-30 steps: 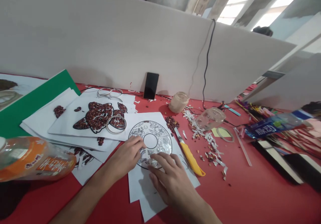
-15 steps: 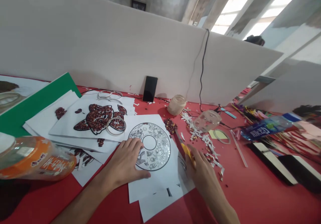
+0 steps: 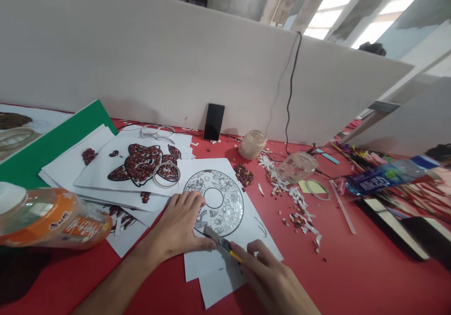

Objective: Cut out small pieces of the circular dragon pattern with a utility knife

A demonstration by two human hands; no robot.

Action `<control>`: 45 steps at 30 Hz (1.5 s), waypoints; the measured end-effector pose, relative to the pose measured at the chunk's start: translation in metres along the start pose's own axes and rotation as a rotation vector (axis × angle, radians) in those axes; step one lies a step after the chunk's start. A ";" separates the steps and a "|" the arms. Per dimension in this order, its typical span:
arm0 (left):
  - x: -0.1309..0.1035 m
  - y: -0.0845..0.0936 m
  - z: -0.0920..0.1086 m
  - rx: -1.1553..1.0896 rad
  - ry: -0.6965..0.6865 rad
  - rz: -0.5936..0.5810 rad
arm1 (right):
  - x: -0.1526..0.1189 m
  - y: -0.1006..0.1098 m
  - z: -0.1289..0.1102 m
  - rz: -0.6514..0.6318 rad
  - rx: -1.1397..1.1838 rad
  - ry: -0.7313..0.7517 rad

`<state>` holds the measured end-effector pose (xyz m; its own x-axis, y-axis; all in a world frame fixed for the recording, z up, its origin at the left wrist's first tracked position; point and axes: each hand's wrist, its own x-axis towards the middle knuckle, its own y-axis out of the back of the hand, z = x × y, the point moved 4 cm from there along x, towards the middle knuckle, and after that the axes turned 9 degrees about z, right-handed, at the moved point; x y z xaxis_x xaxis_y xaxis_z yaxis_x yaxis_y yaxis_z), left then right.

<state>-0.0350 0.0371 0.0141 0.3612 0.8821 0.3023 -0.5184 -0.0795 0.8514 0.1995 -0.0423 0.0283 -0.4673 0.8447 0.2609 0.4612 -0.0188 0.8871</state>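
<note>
My right hand (image 3: 266, 269) is closed around a grey-bladed utility knife with a yellow handle (image 3: 222, 243), blade tip over the lower part of the round black-line drawing with a blank circular centre (image 3: 229, 211), contact unclear; my left hand (image 3: 179, 223) lies palm-down at its left edge, thumb spread from the fingers, grasping nothing. Drawing is flat on a white paper sheet (image 3: 252, 232), densely patterned, glossy in places, small red-brown bean pile (image 3: 243, 175) just off its upper right.
</note>
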 end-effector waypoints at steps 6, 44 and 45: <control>0.000 0.000 0.001 0.001 0.013 -0.002 | -0.004 0.002 -0.001 0.025 -0.087 0.020; -0.001 0.000 0.002 0.008 0.040 -0.013 | -0.004 0.000 0.000 0.117 -0.126 -0.075; -0.001 -0.001 0.002 0.009 0.043 -0.013 | -0.003 0.000 0.001 0.120 -0.105 -0.107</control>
<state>-0.0335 0.0351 0.0141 0.3343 0.9023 0.2723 -0.5067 -0.0715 0.8591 0.2020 -0.0448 0.0274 -0.3284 0.8851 0.3299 0.4249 -0.1734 0.8884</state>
